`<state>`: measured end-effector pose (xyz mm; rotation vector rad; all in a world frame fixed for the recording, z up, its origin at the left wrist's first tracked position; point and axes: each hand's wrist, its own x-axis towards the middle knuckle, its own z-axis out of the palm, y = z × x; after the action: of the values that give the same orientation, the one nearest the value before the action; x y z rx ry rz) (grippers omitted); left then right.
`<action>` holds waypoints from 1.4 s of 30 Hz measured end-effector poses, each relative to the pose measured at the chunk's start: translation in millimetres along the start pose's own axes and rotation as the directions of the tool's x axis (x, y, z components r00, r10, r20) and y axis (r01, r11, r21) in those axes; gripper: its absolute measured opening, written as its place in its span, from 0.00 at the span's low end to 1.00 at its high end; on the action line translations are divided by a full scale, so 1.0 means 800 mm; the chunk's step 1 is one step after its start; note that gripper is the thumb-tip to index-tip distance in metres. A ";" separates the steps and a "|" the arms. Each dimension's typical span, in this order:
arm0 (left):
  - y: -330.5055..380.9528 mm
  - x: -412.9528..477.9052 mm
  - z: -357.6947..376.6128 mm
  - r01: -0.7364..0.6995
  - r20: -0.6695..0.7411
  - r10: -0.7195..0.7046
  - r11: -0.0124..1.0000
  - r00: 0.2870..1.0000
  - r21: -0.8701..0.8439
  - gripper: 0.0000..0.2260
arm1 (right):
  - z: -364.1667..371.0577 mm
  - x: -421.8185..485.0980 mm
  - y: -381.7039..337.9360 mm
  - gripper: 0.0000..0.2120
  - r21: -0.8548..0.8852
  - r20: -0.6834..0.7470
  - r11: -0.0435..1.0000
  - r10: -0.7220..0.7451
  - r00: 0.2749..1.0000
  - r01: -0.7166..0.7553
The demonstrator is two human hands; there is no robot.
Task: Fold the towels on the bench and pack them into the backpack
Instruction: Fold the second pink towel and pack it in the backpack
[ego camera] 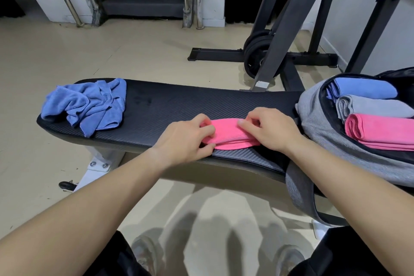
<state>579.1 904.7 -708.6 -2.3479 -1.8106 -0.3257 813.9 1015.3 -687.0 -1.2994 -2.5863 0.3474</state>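
The left hand (188, 136) and right hand (268, 130) each pinch an end of the folded pink towel (230, 135) between them on the bench (179, 103), probably so it lifts without unfolding. The open backpack (320, 134) sits just beyond the right hand, handy for packing; a crumpled blue towel (89, 105) waits well left of the left hand.

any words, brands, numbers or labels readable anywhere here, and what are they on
No readable text anywhere in this view.
Pale sticker at the foot of the dark metal rack post: looks blank or too blurred.
Black weight plates: any markings too small to read.
Grey fabric backpack: no logo visible.
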 end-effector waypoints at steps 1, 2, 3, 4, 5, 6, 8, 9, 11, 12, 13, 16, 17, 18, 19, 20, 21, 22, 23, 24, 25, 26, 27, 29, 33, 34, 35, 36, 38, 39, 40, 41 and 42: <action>0.003 0.002 -0.002 0.013 0.002 -0.013 1.000 1.000 0.015 0.13 | 0.003 0.002 -0.008 0.25 -0.074 -0.017 0.997 0.023 1.000 -0.024; 0.006 0.004 -0.006 0.037 0.009 -0.037 0.999 0.999 0.019 0.16 | 0.007 0.003 -0.014 0.26 -0.129 -0.031 0.991 0.030 0.999 -0.034; 0.009 0.008 -0.010 0.075 0.024 -0.075 0.997 0.997 0.011 0.18 | 0.011 0.004 -0.018 0.26 -0.168 -0.035 0.985 0.029 0.999 -0.035; 0.011 0.012 -0.014 0.128 0.046 -0.127 0.992 0.991 -0.012 0.19 | 0.015 0.005 -0.020 0.25 -0.193 -0.031 0.981 0.029 0.999 -0.035; 0.014 0.019 -0.017 0.194 0.070 -0.190 0.980 0.979 -0.041 0.19 | 0.018 0.006 -0.019 0.25 -0.197 -0.026 0.980 0.032 0.999 -0.037; 0.018 0.027 -0.020 0.262 0.086 -0.256 0.963 0.963 -0.062 0.18 | 0.022 0.006 -0.017 0.25 -0.198 -0.025 0.980 0.025 0.999 -0.030; 0.029 0.048 -0.020 0.381 0.065 -0.377 0.921 0.924 -0.083 0.17 | 0.027 0.005 -0.016 0.24 -0.195 -0.038 0.980 0.020 0.999 -0.027; 0.036 0.060 -0.017 0.436 0.040 -0.434 0.894 0.900 -0.102 0.16 | 0.029 0.004 -0.017 0.24 -0.199 -0.052 0.980 0.020 0.998 -0.030; 0.048 0.081 -0.004 0.524 0.056 -0.521 0.843 0.851 -0.122 0.17 | 0.032 0.003 -0.018 0.22 -0.202 -0.077 0.979 0.016 0.997 -0.031; 0.053 0.087 0.007 0.539 0.091 -0.532 0.836 0.842 -0.097 0.18 | 0.032 0.003 -0.019 0.22 -0.197 -0.081 0.980 0.026 0.996 -0.042; 0.056 0.090 0.019 0.546 0.130 -0.536 0.835 0.834 -0.068 0.20 | 0.032 0.003 -0.019 0.22 -0.176 -0.074 0.982 0.050 0.996 -0.063; 0.059 0.086 0.047 0.564 0.168 -0.551 0.825 0.817 -0.039 0.22 | 0.023 0.005 -0.023 0.16 -0.032 -0.044 0.988 0.151 0.988 -0.153; 0.058 0.083 0.052 0.561 0.154 -0.550 0.827 0.821 -0.033 0.22 | 0.020 0.008 -0.027 0.10 -0.011 -0.058 0.983 0.182 0.982 -0.183; 0.058 0.080 0.055 0.559 0.148 -0.550 0.828 0.822 -0.029 0.22 | 0.019 0.012 -0.032 0.05 -0.008 -0.078 0.978 0.208 0.975 -0.209; 0.059 0.079 0.056 0.561 0.155 -0.551 0.827 0.820 -0.032 0.22 | 0.019 0.016 -0.036 0.06 -0.019 -0.100 0.973 0.228 0.969 -0.231; 0.059 0.078 0.057 0.565 0.169 -0.552 0.824 0.817 -0.037 0.22 | 0.022 0.020 -0.040 0.10 -0.035 -0.110 0.969 0.240 0.965 -0.245; 0.059 0.076 0.057 0.569 0.181 -0.554 0.821 0.812 -0.041 0.23 | 0.027 0.024 -0.041 0.13 -0.056 -0.106 0.966 0.247 0.963 -0.254; 0.060 0.075 0.056 0.572 0.186 -0.556 0.819 0.810 -0.043 0.23 | 0.034 0.026 -0.039 0.17 -0.073 -0.083 0.964 0.251 0.964 -0.257; 0.061 0.074 0.056 0.573 0.187 -0.556 0.819 0.810 -0.044 0.23 | 0.041 0.028 -0.035 0.21 -0.097 -0.046 0.962 0.253 0.966 -0.256; 0.062 0.074 0.055 0.573 0.188 -0.556 0.819 0.810 -0.047 0.24 | 0.048 0.028 -0.030 0.23 -0.120 -0.009 0.960 0.254 0.967 -0.253; 0.062 0.074 0.054 0.574 0.194 -0.555 0.818 0.809 -0.050 0.24 | 0.053 0.028 -0.026 0.25 -0.146 0.019 0.958 0.251 0.968 -0.245; 0.063 0.074 0.054 0.576 0.207 -0.556 0.816 0.805 -0.051 0.24 | 0.057 0.027 -0.022 0.25 -0.174 0.032 0.957 0.242 0.970 -0.233; 0.063 0.075 0.055 0.577 0.224 -0.554 0.816 0.802 -0.044 0.24 | 0.060 0.027 -0.020 0.26 -0.205 0.040 0.953 0.234 0.971 -0.221; 0.060 0.078 0.058 0.573 0.270 -0.551 0.819 0.790 -0.007 0.25 | 0.066 0.029 -0.020 0.26 -0.236 0.069 0.947 0.239 0.969 -0.217; 0.059 0.086 0.059 0.557 0.294 -0.546 0.829 0.784 0.053 0.26 | 0.069 0.034 -0.018 0.27 -0.215 0.082 0.944 0.275 0.958 -0.252; 0.058 0.084 0.058 0.550 0.291 -0.539 0.834 0.790 0.053 0.26 | 0.068 0.033 -0.019 0.27 -0.214 0.087 0.946 0.268 0.960 -0.244; 0.058 0.081 0.057 0.549 0.293 -0.536 0.835 0.792 0.045 0.27 | 0.067 0.030 -0.020 0.27 -0.216 0.098 0.948 0.258 0.961 -0.233; 0.058 0.078 0.056 0.549 0.294 -0.534 0.835 0.793 0.035 0.27 | 0.066 0.026 -0.021 0.27 -0.219 0.106 0.948 0.256 0.961 -0.229; 0.060 0.074 0.057 0.550 0.285 -0.534 0.835 0.796 0.028 0.27 | 0.065 0.020 -0.021 0.27 -0.222 0.108 0.946 0.264 0.958 -0.235; 0.060 0.073 0.057 0.551 0.281 -0.536 0.834 0.796 0.031 0.27 | 0.063 0.020 -0.022 0.27 -0.214 0.115 0.948 0.265 0.957 -0.237; 0.060 0.073 0.057 0.548 0.272 -0.535 0.836 0.800 0.031 0.27 | 0.062 0.022 -0.023 0.27 -0.205 0.120 0.950 0.263 0.957 -0.235; 0.060 0.073 0.057 0.537 0.257 -0.525 0.843 0.811 0.026 0.26 | 0.062 0.022 -0.024 0.27 -0.194 0.120 0.953 0.259 0.958 -0.233; 0.060 0.073 0.057 0.521 0.241 -0.509 0.853 0.826 0.018 0.26 | 0.061 0.022 -0.024 0.26 -0.179 0.123 0.957 0.251 0.960 -0.227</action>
<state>643.2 958.4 -736.3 -1.9451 -2.5758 -0.1504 774.3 1012.9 -725.4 -1.7137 -2.6246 0.2849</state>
